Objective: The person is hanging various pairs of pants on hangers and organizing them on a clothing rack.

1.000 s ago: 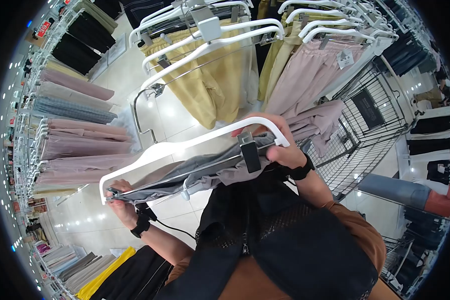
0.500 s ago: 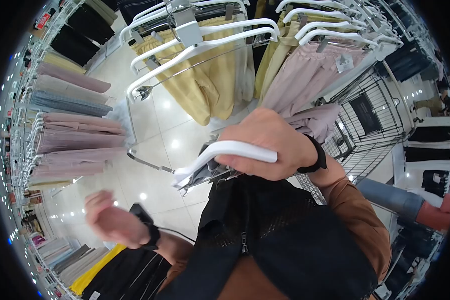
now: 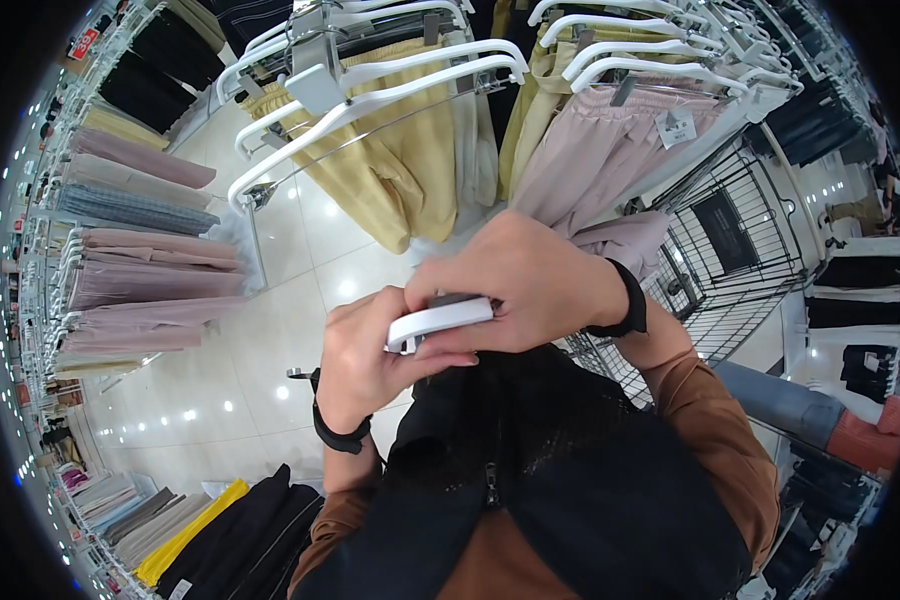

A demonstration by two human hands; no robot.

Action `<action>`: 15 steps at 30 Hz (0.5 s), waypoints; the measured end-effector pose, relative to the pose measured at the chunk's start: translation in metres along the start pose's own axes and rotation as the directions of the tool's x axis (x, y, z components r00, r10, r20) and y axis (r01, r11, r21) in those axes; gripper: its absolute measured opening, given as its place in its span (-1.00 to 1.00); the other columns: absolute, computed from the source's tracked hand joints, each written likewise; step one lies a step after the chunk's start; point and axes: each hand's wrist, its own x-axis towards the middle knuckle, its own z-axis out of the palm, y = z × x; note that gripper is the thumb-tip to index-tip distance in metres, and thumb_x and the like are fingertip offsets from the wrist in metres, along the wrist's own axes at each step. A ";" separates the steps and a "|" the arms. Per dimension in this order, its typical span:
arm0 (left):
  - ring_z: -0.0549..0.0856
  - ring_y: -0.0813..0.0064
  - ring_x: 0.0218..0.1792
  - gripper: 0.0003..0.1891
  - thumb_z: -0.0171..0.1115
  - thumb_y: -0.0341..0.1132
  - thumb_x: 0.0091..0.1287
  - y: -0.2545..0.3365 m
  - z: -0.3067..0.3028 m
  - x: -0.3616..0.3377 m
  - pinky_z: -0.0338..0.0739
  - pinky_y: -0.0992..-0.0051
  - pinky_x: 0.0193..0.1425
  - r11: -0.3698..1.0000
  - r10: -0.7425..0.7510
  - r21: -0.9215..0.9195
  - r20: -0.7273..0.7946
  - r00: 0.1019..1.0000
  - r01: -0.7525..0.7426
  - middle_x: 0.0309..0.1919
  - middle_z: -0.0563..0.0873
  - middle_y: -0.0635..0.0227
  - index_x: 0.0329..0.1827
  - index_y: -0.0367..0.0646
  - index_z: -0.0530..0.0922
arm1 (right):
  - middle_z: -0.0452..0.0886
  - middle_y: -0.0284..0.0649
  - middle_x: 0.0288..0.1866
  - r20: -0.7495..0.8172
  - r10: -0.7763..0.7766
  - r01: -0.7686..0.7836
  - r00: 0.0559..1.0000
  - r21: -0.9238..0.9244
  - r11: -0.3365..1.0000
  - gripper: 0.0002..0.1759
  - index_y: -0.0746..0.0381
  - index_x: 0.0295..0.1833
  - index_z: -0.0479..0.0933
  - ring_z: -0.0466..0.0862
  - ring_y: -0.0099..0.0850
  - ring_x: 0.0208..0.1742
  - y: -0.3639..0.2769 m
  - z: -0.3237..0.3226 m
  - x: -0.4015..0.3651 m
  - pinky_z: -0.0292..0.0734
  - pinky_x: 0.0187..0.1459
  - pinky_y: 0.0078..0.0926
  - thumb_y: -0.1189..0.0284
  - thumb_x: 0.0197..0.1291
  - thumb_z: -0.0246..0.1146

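Both hands meet in front of my chest around a white hanger (image 3: 440, 318). My right hand (image 3: 525, 280) is closed over the hanger and a bit of grey material, its knuckles up. My left hand (image 3: 360, 350) wraps the hanger's other end, its thumb stretched along the underside toward my right hand. Most of the hanger and whatever hangs on it is hidden by the hands. Beyond them, yellow trousers (image 3: 390, 150) and pink trousers (image 3: 590, 150) hang on white hangers from a rack.
A wire shopping cart (image 3: 735, 230) stands at the right. Racks of folded-over pink trousers (image 3: 150, 280) line the left side. Black and yellow garments (image 3: 195, 530) hang at the lower left. Another person's legs in blue jeans (image 3: 780, 400) show at the right.
My left hand has come from the lower left, where it was free, to the hanger and taken hold of it. The hanger has turned, and less of it shows.
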 end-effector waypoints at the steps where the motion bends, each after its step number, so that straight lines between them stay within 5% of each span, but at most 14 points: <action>1: 0.67 0.42 -0.56 -0.49 0.63 -0.09 -0.19 0.000 -0.001 0.001 0.51 0.52 -0.47 0.999 0.005 0.054 -0.027 1.000 -0.004 -0.56 0.67 0.32 -0.34 -0.25 0.56 | 0.57 -0.33 -0.54 -0.028 0.077 -0.077 0.997 -0.019 0.997 -0.68 0.12 -0.19 0.58 0.57 -0.32 -0.57 0.002 -0.002 -0.005 0.38 -0.53 -0.51 0.29 -0.06 0.50; 6: 0.57 0.63 -0.60 -0.44 0.62 0.02 -0.23 -0.014 -0.010 -0.009 0.38 0.64 -0.50 0.975 -0.197 0.056 -0.243 0.950 0.217 -0.63 0.60 0.42 -0.38 -0.26 0.58 | 0.49 -0.29 -0.65 -0.125 0.099 -0.109 0.987 -0.082 0.991 -0.62 0.15 -0.31 0.52 0.54 -0.31 -0.63 0.008 -0.029 -0.023 0.34 -0.57 -0.49 0.12 -0.03 0.47; 8: 0.62 0.58 -0.65 -0.49 0.61 -0.02 -0.20 -0.015 -0.012 -0.004 0.44 0.64 -0.55 0.985 -0.048 0.151 -0.215 0.975 0.082 -0.66 0.64 0.42 -0.39 -0.23 0.57 | 0.44 -0.31 -0.68 -0.200 -0.041 -0.001 0.979 -0.208 0.978 -0.63 0.16 -0.42 0.51 0.49 -0.32 -0.65 0.010 -0.033 -0.025 0.29 -0.59 -0.46 0.13 -0.02 0.46; 11: 0.63 0.57 -0.65 -0.50 0.57 -0.01 -0.17 -0.003 -0.012 0.007 0.43 0.64 -0.56 0.988 0.008 0.155 -0.157 0.988 0.017 -0.66 0.64 0.40 -0.39 -0.24 0.58 | 0.49 -0.32 -0.61 -0.151 -0.126 0.088 0.980 -0.237 0.967 -0.63 0.20 -0.41 0.58 0.46 -0.37 -0.64 0.010 -0.037 -0.021 0.22 -0.60 -0.48 0.22 -0.22 0.57; 15: 0.63 0.49 -0.65 -0.54 0.55 -0.05 -0.12 0.005 -0.010 0.018 0.40 0.59 -0.58 0.988 0.076 0.139 -0.106 0.991 -0.061 -0.65 0.63 0.37 -0.38 -0.25 0.58 | 0.44 -0.33 -0.63 -0.131 -0.218 0.176 0.967 -0.278 0.944 -0.64 0.18 -0.41 0.57 0.42 -0.35 -0.66 0.011 -0.033 -0.012 0.18 -0.61 -0.43 0.21 -0.21 0.55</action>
